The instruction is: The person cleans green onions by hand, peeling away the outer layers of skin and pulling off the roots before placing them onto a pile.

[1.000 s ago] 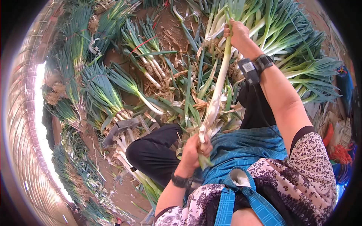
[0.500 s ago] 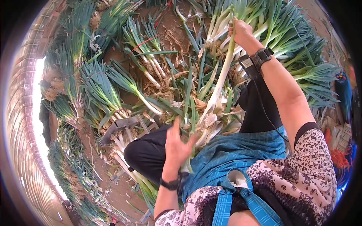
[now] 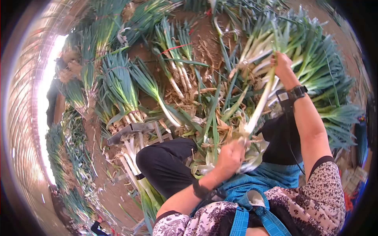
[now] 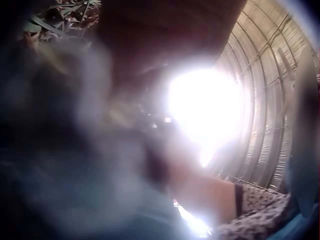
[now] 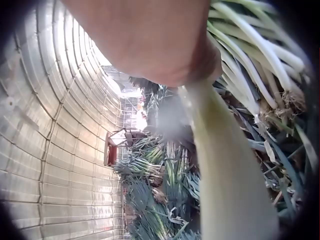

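A long green onion (image 3: 260,103) with a white stalk slants across the head view, its root end toward the lap. My right hand (image 3: 282,66) grips it high up, where white turns to green. In the right wrist view the thick pale stalk (image 5: 232,180) runs down from under that hand (image 5: 145,40). My left hand (image 3: 230,158) is at the root end with its fingers curled, blurred by motion. Loose peeled leaves (image 3: 254,155) lie below it by the lap. Glare and blur hide the left hand's work in the left wrist view.
A large heap of green onions (image 3: 330,84) lies to the right. Tied bundles (image 3: 120,84) stand on the soil at left. Beside the left knee is a metal stand (image 3: 132,131) with onions under it. Leaf scraps (image 3: 224,131) cover the ground ahead.
My left hand let go at the root end, opened and drew left, then came back with fingers curled. The right hand has kept its grip; the head view has shifted.
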Motion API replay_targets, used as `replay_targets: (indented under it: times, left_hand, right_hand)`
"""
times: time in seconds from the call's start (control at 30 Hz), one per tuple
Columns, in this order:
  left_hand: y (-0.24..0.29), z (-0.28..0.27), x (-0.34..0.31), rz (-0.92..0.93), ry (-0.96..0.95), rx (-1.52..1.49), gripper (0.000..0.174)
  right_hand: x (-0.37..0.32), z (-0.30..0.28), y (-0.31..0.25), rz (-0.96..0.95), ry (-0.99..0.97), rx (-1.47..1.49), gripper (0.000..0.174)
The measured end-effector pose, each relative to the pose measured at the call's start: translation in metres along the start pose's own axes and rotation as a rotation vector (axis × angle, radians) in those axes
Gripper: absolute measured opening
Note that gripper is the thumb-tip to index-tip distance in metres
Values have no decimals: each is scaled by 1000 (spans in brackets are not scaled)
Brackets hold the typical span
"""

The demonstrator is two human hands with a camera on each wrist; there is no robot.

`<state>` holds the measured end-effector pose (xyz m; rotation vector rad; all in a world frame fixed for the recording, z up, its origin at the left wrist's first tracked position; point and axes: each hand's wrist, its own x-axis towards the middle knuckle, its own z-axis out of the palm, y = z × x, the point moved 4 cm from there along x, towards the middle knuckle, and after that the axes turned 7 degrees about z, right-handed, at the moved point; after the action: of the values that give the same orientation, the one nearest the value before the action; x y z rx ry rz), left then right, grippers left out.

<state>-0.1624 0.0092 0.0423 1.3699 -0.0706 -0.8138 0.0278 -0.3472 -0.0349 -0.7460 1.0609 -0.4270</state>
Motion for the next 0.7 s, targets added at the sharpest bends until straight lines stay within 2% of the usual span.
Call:
replay_targets:
  times: [0.03,0.07,0.1,0.13,0.17,0.2,0.23,0.27,0.3,0.37,0.4,0.43,0.47,0.5,0.53,0.57,0.6,0.7]
  left_hand:
    - [-4,-6,-11,17,19,116,30]
    - [-3,-13,-25,75,36,221,31]
    - [3,-22,-34,129,56,323,32]
    - [14,-32,-33,162,33,361,44]
    - [15,-43,-26,160,57,349,44]
    - [22,-52,-16,355,46,736,54]
    - [28,-59,-10,548,28,1129,66]
    - [24,-70,-2,445,-25,1315,82]
    - [31,-77,6,447,-15,1306,82]
    - [37,-88,25,364,-168,1439,77]
    - [32,-97,30,470,-142,1371,73]
    - [32,-106,34,463,-133,1362,73]
    - [33,-114,38,345,-184,1312,71]
    - [34,-122,42,231,-237,1259,69]
    - [39,-129,38,279,-117,1319,69]
    - [47,-137,36,198,-93,1418,70]
    - [52,-144,33,202,-65,1378,68]
    - [63,-165,30,248,-72,1225,65]
  right_hand:
    - [32,-11,-16,-186,7,-86,11]
    - [68,-23,-40,-314,-55,-7,15]
    - [98,-35,-72,-521,-212,-130,23]
    - [112,-36,-99,-349,-178,-40,31]
    - [172,-59,-150,-384,-66,-718,42]
    - [136,-39,-174,-531,246,-1134,54]
    - [140,-27,-183,-918,590,-1075,55]
    - [154,-14,-177,-994,499,-1144,52]
    - [161,3,-167,-1069,406,-1216,49]
    - [152,56,-78,-969,-191,-1098,41]
    - [103,88,-15,-697,-259,-1118,29]
    - [95,111,53,-507,-446,-1049,23]
    - [87,129,130,-263,-502,-956,21]
    - [20,159,183,-984,-1030,-1290,22]
    - [1,171,247,-324,-664,-1243,21]
    - [-18,186,302,-443,-756,-1285,27]
    - [-39,198,348,-284,-753,-1362,30]
    - [-68,231,452,-352,-686,-1448,36]
